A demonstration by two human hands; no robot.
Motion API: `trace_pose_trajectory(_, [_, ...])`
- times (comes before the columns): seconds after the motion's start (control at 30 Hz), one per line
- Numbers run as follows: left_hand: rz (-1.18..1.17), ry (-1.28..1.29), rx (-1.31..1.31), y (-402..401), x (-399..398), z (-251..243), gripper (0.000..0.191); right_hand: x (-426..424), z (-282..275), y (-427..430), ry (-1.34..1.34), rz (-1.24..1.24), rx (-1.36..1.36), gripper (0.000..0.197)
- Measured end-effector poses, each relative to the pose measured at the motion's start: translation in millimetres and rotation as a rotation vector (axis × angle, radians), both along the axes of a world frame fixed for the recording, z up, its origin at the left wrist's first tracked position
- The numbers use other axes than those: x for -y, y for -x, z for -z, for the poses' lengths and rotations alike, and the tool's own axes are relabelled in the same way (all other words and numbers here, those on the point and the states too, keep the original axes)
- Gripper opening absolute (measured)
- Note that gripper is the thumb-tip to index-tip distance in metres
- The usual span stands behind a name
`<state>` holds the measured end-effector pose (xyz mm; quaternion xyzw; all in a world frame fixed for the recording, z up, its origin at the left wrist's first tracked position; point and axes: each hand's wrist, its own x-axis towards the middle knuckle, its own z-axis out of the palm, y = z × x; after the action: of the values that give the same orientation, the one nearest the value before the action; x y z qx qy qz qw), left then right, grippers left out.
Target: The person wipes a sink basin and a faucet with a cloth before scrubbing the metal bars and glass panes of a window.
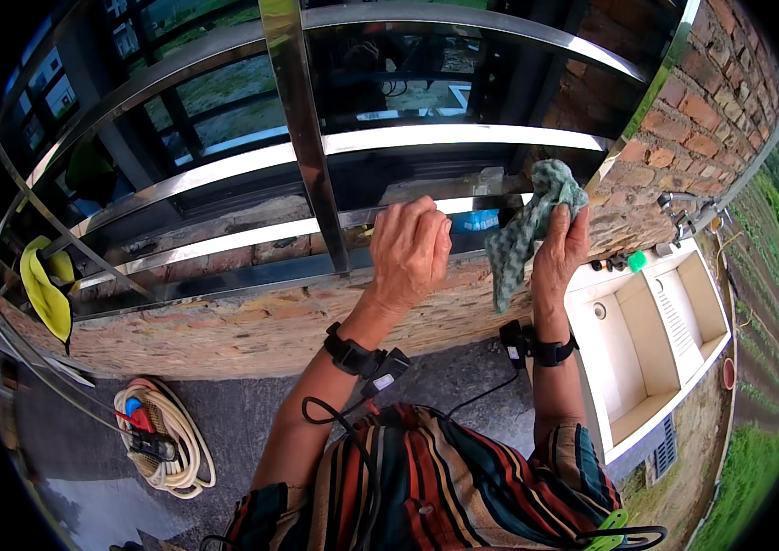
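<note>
My right hand pinches a damp-looking grey-green checked cloth between thumb and fingers. The cloth hangs down in front of the right end of a stainless-steel window grille, its top bunched above the thumb. To the left of it, my left hand is curled around the grille's lower horizontal bar, and the fingertips are hidden. A small blue packet sits behind that bar, between my two hands. Dark window glass with reflections lies behind the grille.
A white double sink stands at the right beneath a tap. A yellow cloth hangs on the grille's left end. Coiled pale hose lies on the concrete floor. The brick wall runs below the grille.
</note>
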<state>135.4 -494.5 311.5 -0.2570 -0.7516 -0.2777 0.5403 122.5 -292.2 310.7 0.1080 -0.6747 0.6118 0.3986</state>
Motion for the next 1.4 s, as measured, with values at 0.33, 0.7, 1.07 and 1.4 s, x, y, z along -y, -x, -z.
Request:
trace_pose_trajectory(0.33, [-0.273,0.200,0.320,49,-19,19,0.022,-17,41,72,-0.815,0.594,-0.164,0.031])
trace_pose_trajectory(0.7, [0.290,-0.707,0.062,-17,13,4,0.029,164,19,28,-0.846,0.172,-0.380,0.022])
trace_pose_trajectory(1.07, [0.020,-0.217,0.068,-5,5,16,0.018,92,15,57,-1.059,0.147,-0.396,0.022])
trace_pose_trajectory(1.4, [0.717,-0.562,0.789,3,-82,73,0.023,-51,49,50,-0.747,0.463,-0.258,0.023])
